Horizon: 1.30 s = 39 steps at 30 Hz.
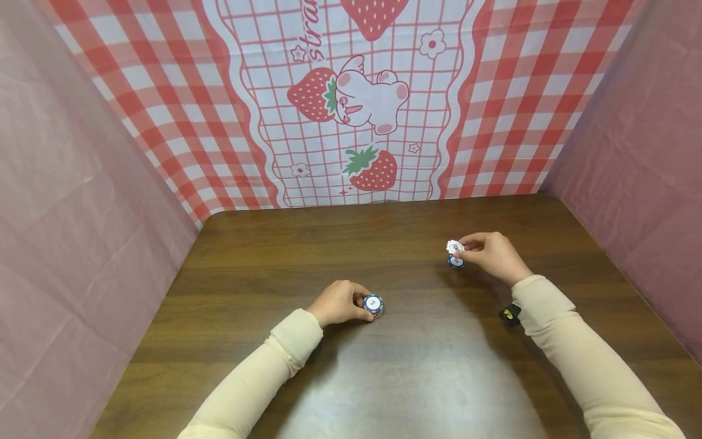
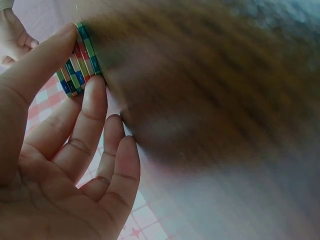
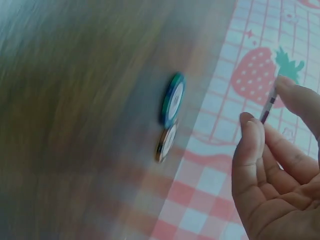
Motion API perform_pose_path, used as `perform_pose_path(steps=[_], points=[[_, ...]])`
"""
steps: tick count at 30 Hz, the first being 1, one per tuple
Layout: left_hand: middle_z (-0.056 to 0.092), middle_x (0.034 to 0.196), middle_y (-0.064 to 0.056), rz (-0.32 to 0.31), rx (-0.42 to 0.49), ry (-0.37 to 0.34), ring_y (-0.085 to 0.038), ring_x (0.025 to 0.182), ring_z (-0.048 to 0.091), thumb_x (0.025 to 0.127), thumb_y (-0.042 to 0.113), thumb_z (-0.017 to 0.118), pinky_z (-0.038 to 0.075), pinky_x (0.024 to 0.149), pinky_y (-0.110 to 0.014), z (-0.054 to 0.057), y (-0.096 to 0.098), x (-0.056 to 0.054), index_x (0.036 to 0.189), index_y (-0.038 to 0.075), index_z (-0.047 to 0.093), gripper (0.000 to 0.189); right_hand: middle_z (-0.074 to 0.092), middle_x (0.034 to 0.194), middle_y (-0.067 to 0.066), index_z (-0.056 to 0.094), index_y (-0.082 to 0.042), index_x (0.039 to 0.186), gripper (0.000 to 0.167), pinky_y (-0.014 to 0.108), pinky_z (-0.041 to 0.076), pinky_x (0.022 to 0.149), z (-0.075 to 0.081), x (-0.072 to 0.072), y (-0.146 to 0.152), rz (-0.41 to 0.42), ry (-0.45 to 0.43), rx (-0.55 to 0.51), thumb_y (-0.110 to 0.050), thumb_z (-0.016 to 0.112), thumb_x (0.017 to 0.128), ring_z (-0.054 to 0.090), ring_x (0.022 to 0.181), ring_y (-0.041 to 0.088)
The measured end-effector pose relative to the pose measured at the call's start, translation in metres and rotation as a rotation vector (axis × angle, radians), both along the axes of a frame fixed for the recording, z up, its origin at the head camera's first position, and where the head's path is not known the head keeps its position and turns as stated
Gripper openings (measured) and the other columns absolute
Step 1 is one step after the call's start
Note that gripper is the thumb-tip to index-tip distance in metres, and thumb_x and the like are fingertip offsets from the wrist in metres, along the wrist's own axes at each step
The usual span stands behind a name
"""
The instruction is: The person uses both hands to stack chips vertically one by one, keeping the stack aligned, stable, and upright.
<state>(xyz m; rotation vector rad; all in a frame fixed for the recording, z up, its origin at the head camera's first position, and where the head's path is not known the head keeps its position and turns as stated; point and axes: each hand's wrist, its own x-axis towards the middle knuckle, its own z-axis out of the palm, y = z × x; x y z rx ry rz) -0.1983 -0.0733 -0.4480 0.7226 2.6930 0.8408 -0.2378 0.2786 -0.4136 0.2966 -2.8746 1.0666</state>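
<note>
My left hand [image 1: 341,303] grips a short stack of poker chips [image 1: 373,304] near the middle of the table. The stack's top chip is blue with a white centre, and its banded edges show green, red and blue between thumb and fingers in the left wrist view. Farther back on the right, my right hand [image 1: 493,256] pinches a white poker chip [image 1: 454,247] by its edge. Below it in the head view lies a blue poker chip [image 1: 456,262]. In the right wrist view, an orange-and-black-edged chip [image 3: 167,142] lies beside that blue chip, apart from the pinched one.
The brown wooden table [image 1: 263,256] runs back to a red-checked strawberry cloth [image 1: 181,79]. Pink drapes [image 1: 71,183] hang along both sides. Beside the right sleeve [image 1: 554,317] shows a small black object [image 1: 510,314] with a yellow mark.
</note>
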Motion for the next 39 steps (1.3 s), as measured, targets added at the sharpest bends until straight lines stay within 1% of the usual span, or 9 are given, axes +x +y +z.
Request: perform_pose_path(steps=[7,14,18,29,33,39], points=[[0.061,0.071,0.008,0.004,-0.001,-0.008,-0.004,0.065,0.050,0.071,0.027,0.088,0.041,0.065,-0.021,0.000,0.000,0.000,0.102,0.012,0.076,0.036,0.071,0.093,0.013,0.071,-0.001,0.108,0.038,0.022,0.049,0.060,-0.002,0.005,-0.018,0.017,0.043,-0.051,-0.027,0.080,0.082,0.060,0.075,0.013],[0.061,0.071,0.008,0.007,0.007,-0.009,-0.004,0.065,0.050,0.071,0.027,0.088,0.042,0.065,-0.021,-0.001,0.000,0.001,0.102,0.012,0.076,0.036,0.072,0.088,0.010,0.073,-0.002,0.104,0.031,0.020,0.050,0.060,-0.005,0.008,-0.039,0.055,0.091,-0.110,-0.020,0.082,0.079,0.062,0.071,0.009],[0.061,0.071,0.008,0.007,0.007,-0.010,-0.004,0.065,0.051,0.071,0.028,0.088,0.042,0.065,-0.021,-0.002,-0.001,0.000,0.102,0.012,0.076,0.037,0.072,0.085,0.009,0.074,-0.002,0.101,0.030,0.019,0.050,0.063,-0.007,0.010,-0.051,0.091,0.117,-0.135,-0.019,0.083,0.078,0.062,0.070,0.008],[0.061,0.071,0.008,0.005,0.002,-0.001,-0.004,0.065,0.051,0.071,0.028,0.088,0.042,0.064,-0.020,-0.001,-0.001,-0.001,0.102,0.013,0.076,0.037,0.072,0.083,0.004,0.075,-0.005,0.103,0.031,0.022,0.050,0.064,-0.007,0.024,-0.085,0.205,0.080,-0.166,-0.021,0.083,0.077,0.061,0.071,0.008],[0.061,0.071,0.007,0.005,0.004,-0.007,-0.004,0.065,0.051,0.071,0.028,0.088,0.042,0.064,-0.020,-0.001,-0.001,-0.001,0.103,0.012,0.076,0.037,0.071,0.081,0.003,0.075,-0.006,0.101,0.030,0.022,0.050,0.063,-0.007,0.026,-0.096,0.257,0.078,-0.181,-0.023,0.084,0.077,0.061,0.069,0.007],[0.061,0.070,0.007,-0.004,0.005,-0.004,-0.004,0.064,0.051,0.071,0.027,0.088,0.041,0.062,-0.020,0.000,-0.001,-0.001,0.102,0.012,0.076,0.037,0.071,0.080,0.000,0.076,-0.007,0.099,0.029,0.022,0.050,0.062,-0.010,0.028,-0.110,0.308,0.079,-0.166,-0.023,0.084,0.076,0.060,0.068,0.005]])
